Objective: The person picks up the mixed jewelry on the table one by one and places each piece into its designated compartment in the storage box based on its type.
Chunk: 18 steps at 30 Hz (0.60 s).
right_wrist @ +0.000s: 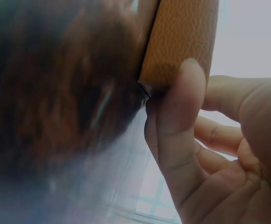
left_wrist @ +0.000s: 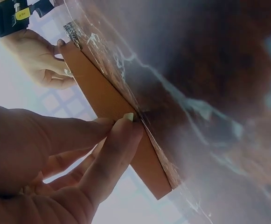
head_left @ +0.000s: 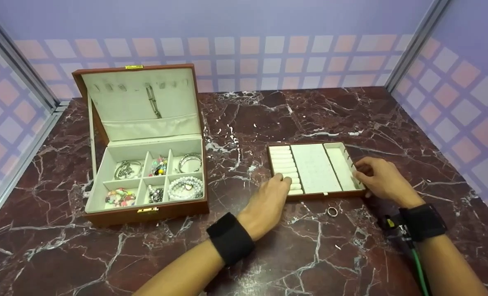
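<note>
A shallow brown tray (head_left: 322, 195) with a cream lining, ring rolls on its left and side hooks on its right, lies flat on the marble table. My left hand (head_left: 282, 183) holds its front left corner, fingers over the rim. In the left wrist view the thumb (left_wrist: 114, 149) presses the tray's leather side (left_wrist: 105, 98). My right hand (head_left: 362, 174) grips the tray's right end. In the right wrist view its thumb (right_wrist: 179, 116) lies on the tray's outer wall (right_wrist: 182, 32). A small silver ring (head_left: 332, 211) lies on the table just in front of the tray.
An open brown jewelry box (head_left: 149, 213) stands at the left, its lid (head_left: 139, 98) raised and its compartments holding bracelets and beads. Patterned walls close in the dark marble table (head_left: 310, 111) on three sides.
</note>
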{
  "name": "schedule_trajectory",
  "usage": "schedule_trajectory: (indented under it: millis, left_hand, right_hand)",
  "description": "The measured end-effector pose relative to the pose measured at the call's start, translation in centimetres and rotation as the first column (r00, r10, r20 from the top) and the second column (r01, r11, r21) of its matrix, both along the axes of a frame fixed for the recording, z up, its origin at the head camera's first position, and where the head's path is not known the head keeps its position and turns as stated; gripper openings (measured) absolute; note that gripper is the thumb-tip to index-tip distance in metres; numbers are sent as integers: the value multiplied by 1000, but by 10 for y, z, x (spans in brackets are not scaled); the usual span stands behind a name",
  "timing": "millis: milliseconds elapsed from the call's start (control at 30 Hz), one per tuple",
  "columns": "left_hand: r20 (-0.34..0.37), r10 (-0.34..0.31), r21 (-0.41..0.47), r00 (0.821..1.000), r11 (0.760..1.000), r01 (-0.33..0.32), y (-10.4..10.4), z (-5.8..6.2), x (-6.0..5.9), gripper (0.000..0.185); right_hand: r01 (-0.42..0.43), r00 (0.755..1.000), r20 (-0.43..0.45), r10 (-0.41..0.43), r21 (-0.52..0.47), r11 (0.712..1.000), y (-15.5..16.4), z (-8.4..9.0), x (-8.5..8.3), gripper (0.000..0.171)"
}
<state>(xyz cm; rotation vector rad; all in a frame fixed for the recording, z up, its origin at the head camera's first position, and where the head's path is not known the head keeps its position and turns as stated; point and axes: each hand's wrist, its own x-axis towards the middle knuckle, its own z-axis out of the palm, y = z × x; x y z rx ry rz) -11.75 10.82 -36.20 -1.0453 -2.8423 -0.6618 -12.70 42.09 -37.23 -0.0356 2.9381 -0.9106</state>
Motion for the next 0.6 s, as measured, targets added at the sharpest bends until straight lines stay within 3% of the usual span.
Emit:
schedule_trajectory:
  millis: [300,600]
  left_hand:
    - [83,-27,27,996,999,25,-25,6,2,26]
    - [144,5,3,990,1000,-5,-42,10,4,24]
  right_hand:
    - [-31,999,7,31,-37,999,-18,-2,-3,35]
    - [-18,1000,17,19,-51,999,-35,-4,-3,33]
